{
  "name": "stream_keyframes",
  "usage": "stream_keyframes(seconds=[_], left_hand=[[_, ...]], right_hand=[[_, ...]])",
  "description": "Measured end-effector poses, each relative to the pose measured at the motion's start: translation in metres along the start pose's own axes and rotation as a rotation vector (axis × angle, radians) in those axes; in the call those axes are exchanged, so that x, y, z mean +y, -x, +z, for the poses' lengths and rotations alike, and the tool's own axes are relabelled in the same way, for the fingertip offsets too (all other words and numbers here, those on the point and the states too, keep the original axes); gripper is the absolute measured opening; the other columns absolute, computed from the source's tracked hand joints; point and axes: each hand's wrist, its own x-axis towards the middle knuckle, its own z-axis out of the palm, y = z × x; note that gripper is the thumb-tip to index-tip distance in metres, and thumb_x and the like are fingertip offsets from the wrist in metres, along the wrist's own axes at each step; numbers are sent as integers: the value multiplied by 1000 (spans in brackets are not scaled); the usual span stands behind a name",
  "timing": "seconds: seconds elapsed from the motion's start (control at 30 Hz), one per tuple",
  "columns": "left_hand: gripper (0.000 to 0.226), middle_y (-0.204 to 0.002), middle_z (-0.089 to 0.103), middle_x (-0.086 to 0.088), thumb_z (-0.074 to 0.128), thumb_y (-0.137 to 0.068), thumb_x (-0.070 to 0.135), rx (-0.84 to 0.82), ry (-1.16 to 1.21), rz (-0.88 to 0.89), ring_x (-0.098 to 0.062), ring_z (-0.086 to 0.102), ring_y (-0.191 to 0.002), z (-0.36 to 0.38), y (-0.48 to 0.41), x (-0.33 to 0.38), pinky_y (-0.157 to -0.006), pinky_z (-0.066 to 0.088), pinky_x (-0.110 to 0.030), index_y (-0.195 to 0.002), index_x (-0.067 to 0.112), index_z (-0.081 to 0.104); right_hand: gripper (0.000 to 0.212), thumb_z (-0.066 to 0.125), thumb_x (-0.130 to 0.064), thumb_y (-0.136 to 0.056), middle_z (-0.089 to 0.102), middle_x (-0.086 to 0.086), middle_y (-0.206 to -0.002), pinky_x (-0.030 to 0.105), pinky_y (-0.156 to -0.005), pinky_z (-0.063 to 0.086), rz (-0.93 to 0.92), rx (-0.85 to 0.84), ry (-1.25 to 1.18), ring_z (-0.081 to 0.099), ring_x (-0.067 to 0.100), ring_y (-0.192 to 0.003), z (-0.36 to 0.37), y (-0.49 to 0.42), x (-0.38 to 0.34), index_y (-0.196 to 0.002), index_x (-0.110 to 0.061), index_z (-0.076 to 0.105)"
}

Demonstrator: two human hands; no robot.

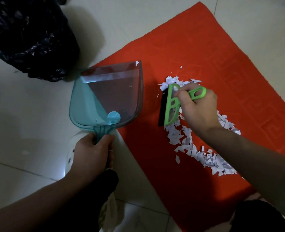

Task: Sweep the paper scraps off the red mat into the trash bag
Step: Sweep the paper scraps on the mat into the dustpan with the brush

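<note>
- My left hand (92, 151) has its fingers wrapped round the handle of a translucent teal plastic dustpan (106, 96), whose mouth lies over the near-left edge of the red fabric mat (197, 52).
- My right hand (199, 108) grips a bright green plastic hand brush with a black blade (171, 105), set down at the left end of the scraps.
- The torn white paper scraps (203, 156) lie in a curved band on the mat, running back under my right forearm.
- The dark crumpled plastic trash bag (29, 34) stands on the pale tiled floor (21, 106), beyond the dustpan.

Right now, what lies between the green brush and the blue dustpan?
Head view: between blue dustpan and green brush, just red mat, bare except one tiny scrap by the brush.
</note>
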Motion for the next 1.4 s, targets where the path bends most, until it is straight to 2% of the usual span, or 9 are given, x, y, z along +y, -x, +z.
stream_keyframes(seconds=[0.1,0.17,0.3,0.4,0.67,0.87,1.03,1.13,1.4], left_hand=[[28,-60,53,-20,58,-90,9,-3,-6,9,-22,47,-42,0,1,0,-34,41,-20,-89,-19,56],[26,-60,54,-20,58,-90,10,-1,-12,8,-21,47,-41,1,1,-1,-34,41,-20,-87,-16,57],[23,-59,55,-18,59,-90,12,-4,-22,4,-20,48,-40,1,1,-2,-35,42,-21,-84,-10,58],[26,-59,54,-22,59,-90,10,-6,-7,9,-21,47,-38,1,1,-2,-33,40,-21,-86,-16,57],[21,-56,53,-18,59,-89,10,-12,-15,8,-18,47,-35,1,-1,-4,-34,41,-22,-80,-9,58],[22,-58,55,-17,60,-88,11,-14,-16,16,-24,50,-45,3,-1,-5,-41,43,-29,-80,-10,58],[25,-58,56,-18,61,-88,11,-9,-18,15,-25,50,-45,3,-1,-5,-43,44,-30,-83,-13,58],[24,-57,56,-18,61,-88,12,10,-34,15,-24,49,-43,1,-1,-5,-43,44,-29,-80,-10,59],[28,-61,61,-24,62,-85,20,69,-63,33,-29,53,-48,-2,-4,-6,-59,51,-46,-76,-6,61]], right_hand=[[18,54,-18,-84,65,8,-63,25,-44,29,-28,-67,-69,39,8,-40,13,0,-6,-80,-13,70],[16,56,-16,-87,71,16,-79,33,-44,38,-29,-92,-77,51,24,-48,22,-1,-6,-84,-16,71],[17,55,-18,-87,59,1,-55,23,-43,27,30,-34,-19,36,5,-36,19,-7,2,-82,-17,71],[20,52,-24,-84,56,1,-52,22,-43,26,30,12,69,36,6,-36,4,-8,8,-80,-18,71],[23,51,-27,-80,65,12,-64,44,-55,48,2,157,72,58,28,-58,3,-12,-6,-75,-13,69],[17,53,-15,-86,55,1,-55,23,-45,29,7,43,-39,38,9,-41,18,-26,-9,-82,-15,69],[19,54,-23,-85,69,6,-71,40,-55,50,108,174,105,60,23,-60,2,-34,1,-83,-17,72],[20,53,-28,-85,67,4,-69,43,-61,53,95,233,116,61,24,-64,-6,-32,1,-80,-18,70],[17,55,-21,-81,60,4,-59,36,-51,43,7,-56,-143,46,13,-49,35,-14,-13,-81,-14,71]])
